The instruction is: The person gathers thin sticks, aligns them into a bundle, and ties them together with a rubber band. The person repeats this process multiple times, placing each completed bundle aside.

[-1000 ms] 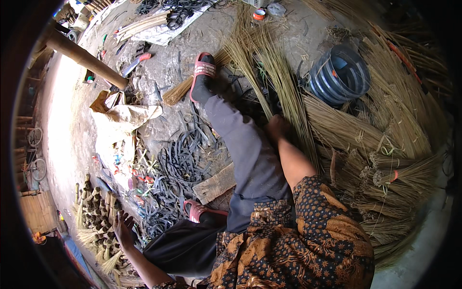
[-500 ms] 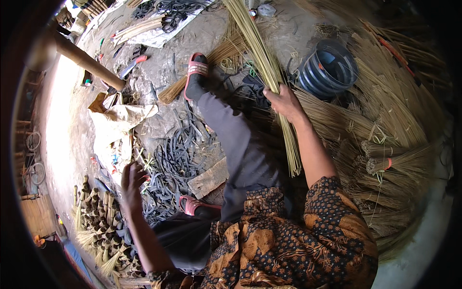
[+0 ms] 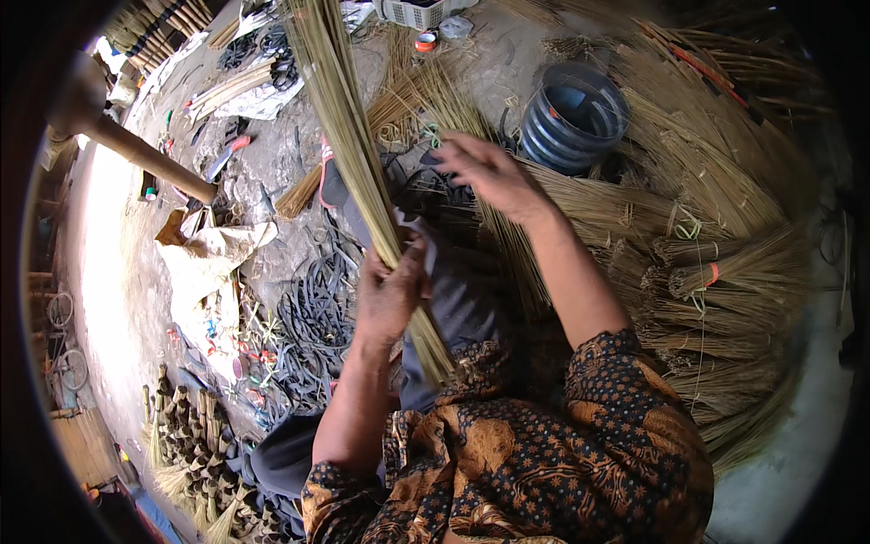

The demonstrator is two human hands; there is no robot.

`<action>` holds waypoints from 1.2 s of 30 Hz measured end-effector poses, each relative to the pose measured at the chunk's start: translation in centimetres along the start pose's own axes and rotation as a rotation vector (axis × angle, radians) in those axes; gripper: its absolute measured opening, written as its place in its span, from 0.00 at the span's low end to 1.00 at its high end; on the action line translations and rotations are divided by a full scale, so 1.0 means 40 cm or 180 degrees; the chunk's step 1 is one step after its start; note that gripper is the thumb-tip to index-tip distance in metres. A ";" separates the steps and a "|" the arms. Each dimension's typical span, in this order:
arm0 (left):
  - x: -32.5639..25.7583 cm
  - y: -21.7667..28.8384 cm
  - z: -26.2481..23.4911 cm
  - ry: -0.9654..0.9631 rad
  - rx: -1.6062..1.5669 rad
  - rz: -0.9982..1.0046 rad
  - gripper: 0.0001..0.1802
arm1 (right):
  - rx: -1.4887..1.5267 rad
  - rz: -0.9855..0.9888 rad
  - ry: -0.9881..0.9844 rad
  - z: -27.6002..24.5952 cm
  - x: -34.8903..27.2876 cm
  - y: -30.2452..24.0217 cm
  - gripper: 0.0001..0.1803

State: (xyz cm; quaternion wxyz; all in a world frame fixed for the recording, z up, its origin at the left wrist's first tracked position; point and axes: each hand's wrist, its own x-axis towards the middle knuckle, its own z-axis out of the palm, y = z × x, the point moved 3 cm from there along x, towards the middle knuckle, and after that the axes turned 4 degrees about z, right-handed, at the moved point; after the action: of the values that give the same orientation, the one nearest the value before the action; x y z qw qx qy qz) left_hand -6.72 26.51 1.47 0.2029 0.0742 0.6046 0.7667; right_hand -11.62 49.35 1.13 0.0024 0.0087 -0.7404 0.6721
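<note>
While the left hand [image 3: 391, 292] was closed around a long bundle of straw-coloured sticks [image 3: 355, 154] slanting over the lap, the right hand [image 3: 489, 172] hovered open, fingers spread, holding nothing, above tied bundles [image 3: 716, 272]; a dark ribbed bucket [image 3: 575, 116] stood just beyond.

Left hand [image 3: 391, 292]: raised before the torso, fingers curled closed in a grip, forearm rising from the lower edge, elbow bent. Right hand [image 3: 489, 172]: extended forward, palm down, fingers spread loosely, not gripping, forearm bare to a patterned sleeve.
</note>
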 end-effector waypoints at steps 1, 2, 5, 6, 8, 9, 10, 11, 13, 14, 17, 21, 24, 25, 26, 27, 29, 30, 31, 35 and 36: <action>-0.008 0.003 -0.033 0.0139 0.0111 0.0015 0.09 | -0.0100 0.0669 0.0522 -0.060 -0.016 0.083 0.47; -0.014 0.005 -0.066 0.0307 0.0270 -0.0043 0.09 | -0.0114 0.0992 0.0837 -0.116 -0.034 0.162 0.50; -0.034 0.006 -0.131 0.0593 -0.0008 -0.0066 0.09 | -0.2374 0.2339 0.1135 -0.235 -0.103 0.392 0.53; -0.043 0.006 -0.145 0.0720 0.0003 -0.0079 0.08 | -0.2877 0.2963 0.1307 -0.243 -0.144 0.462 0.53; -0.055 0.001 -0.157 0.0802 -0.0052 -0.0108 0.08 | -0.3234 0.3420 0.0942 -0.246 -0.181 0.561 0.52; -0.061 -0.003 -0.158 0.0811 -0.0125 -0.0107 0.08 | -0.3052 0.3604 0.0968 -0.243 -0.194 0.595 0.52; -0.066 -0.007 -0.159 0.0848 -0.0186 -0.0127 0.08 | -0.3057 0.3446 0.1063 -0.236 -0.198 0.613 0.52; -0.071 -0.009 -0.158 0.0849 -0.0130 -0.0104 0.08 | -0.3103 0.3271 0.1227 -0.226 -0.193 0.622 0.50; -0.080 -0.015 -0.159 0.0880 -0.0091 -0.0123 0.07 | -0.3343 0.3116 0.1392 -0.209 -0.176 0.623 0.49; -0.083 -0.017 -0.161 0.0890 -0.0076 -0.0142 0.07 | -0.3355 0.3184 0.1431 -0.203 -0.169 0.621 0.49; -0.093 -0.024 -0.169 0.0921 0.0051 -0.0273 0.08 | -0.3479 0.3226 0.1550 -0.189 -0.149 0.606 0.52; -0.102 -0.030 -0.177 0.0960 0.0105 -0.0297 0.08 | -0.3610 0.3145 0.1690 -0.186 -0.148 0.593 0.55; -0.102 -0.034 -0.180 0.1012 0.0035 -0.0299 0.08 | -0.3704 0.2865 0.1526 -0.192 -0.141 0.590 0.46; -0.102 -0.035 -0.179 0.1019 0.0012 -0.0318 0.08 | -0.3796 0.2744 0.1479 -0.195 -0.135 0.588 0.42; -0.102 -0.036 -0.179 0.1025 -0.0016 -0.0318 0.08 | -0.3666 0.2831 0.1386 -0.198 -0.132 0.591 0.38; -0.101 -0.037 -0.179 0.1016 -0.0023 -0.0330 0.08 | -0.3557 0.2975 0.1293 -0.201 -0.128 0.593 0.33; -0.102 -0.038 -0.179 0.1020 -0.0034 -0.0357 0.08 | -0.3508 0.3110 0.1164 -0.203 -0.120 0.592 0.26; -0.103 -0.039 -0.179 0.1035 -0.0037 -0.0376 0.08 | -0.3569 0.3106 0.1126 -0.204 -0.116 0.590 0.23; -0.104 -0.039 -0.180 0.1042 -0.0028 -0.0380 0.08 | -0.3633 0.3099 0.1085 -0.204 -0.112 0.589 0.20; -0.105 -0.040 -0.183 0.1048 -0.0033 -0.0374 0.09 | -0.3518 0.3168 0.0958 -0.199 -0.105 0.591 0.24; -0.106 -0.040 -0.184 0.1065 -0.0022 -0.0390 0.09 | -0.3560 0.3079 0.1042 -0.198 -0.103 0.590 0.23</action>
State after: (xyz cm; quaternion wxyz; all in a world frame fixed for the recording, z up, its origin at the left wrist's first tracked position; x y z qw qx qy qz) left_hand -5.17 18.53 -1.40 0.1461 -0.0921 0.6307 0.7566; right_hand -7.96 59.56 -21.65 -0.1788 -0.4195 -0.8825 0.1152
